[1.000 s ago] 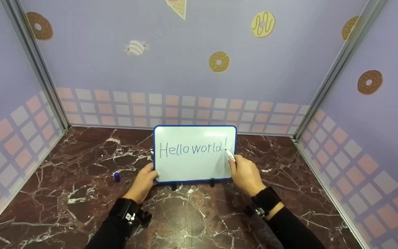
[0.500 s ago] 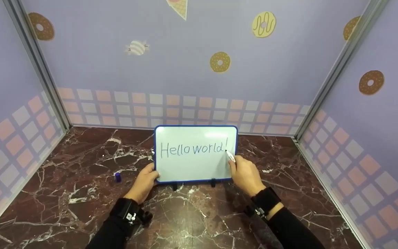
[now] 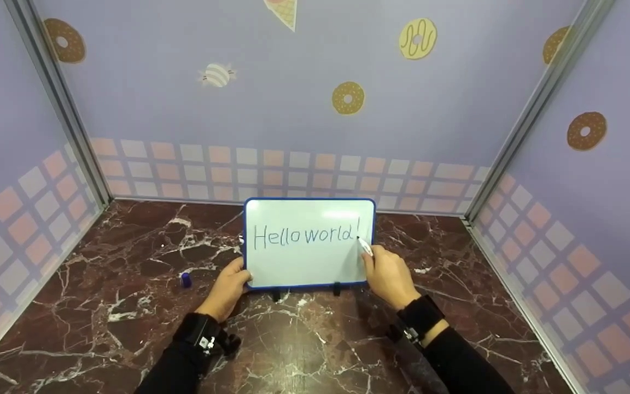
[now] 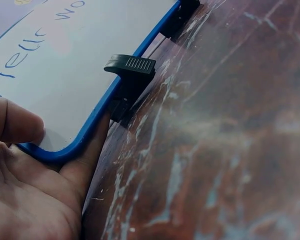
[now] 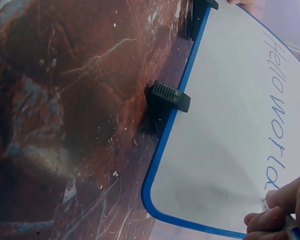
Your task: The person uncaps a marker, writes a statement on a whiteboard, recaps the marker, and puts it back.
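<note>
A small whiteboard [image 3: 304, 265] with a blue frame stands tilted back on black stand clips, with "Hello world!" written across it in blue. My left hand [image 3: 229, 287] grips its lower left corner, thumb on the front face and fingers behind, as the left wrist view shows. In my right hand [image 3: 391, 276] a white marker [image 3: 366, 247] is pinched, its dark tip right at the foot of the exclamation mark. The right wrist view shows curled fingers [image 5: 275, 217] around the marker close over the board, and the marker is mostly hidden there.
A blue marker cap [image 3: 186, 280] lies on the dark red marbled table [image 3: 129, 339], left of my left hand. Black clips [image 5: 170, 96] hold the board's lower edge. Purple patterned walls [image 3: 293, 120] enclose the table at the back and both sides.
Almost nothing differs. The marker tip stays at the foot of the exclamation mark, and the left hand keeps its grip on the board's corner.
</note>
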A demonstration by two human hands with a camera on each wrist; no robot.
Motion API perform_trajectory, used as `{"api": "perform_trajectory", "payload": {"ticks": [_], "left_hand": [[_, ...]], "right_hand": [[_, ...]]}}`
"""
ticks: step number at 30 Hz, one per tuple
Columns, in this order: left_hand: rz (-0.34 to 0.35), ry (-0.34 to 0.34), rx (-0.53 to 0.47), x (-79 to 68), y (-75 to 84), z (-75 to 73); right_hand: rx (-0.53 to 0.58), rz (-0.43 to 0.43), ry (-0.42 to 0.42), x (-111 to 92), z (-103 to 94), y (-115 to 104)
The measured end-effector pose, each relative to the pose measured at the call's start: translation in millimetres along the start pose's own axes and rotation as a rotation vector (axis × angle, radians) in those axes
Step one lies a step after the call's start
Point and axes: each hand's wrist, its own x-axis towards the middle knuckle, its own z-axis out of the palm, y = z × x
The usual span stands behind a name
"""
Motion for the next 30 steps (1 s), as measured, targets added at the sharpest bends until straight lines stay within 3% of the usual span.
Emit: {"api": "perform_trajectory", "payload": {"ticks": [30], "left_hand": [[0.000,0.002,0.002,-1.5,1.8,0.7]], "right_hand": [[0.017,-0.017,0.010,-0.5,0.9,1.3]]}}
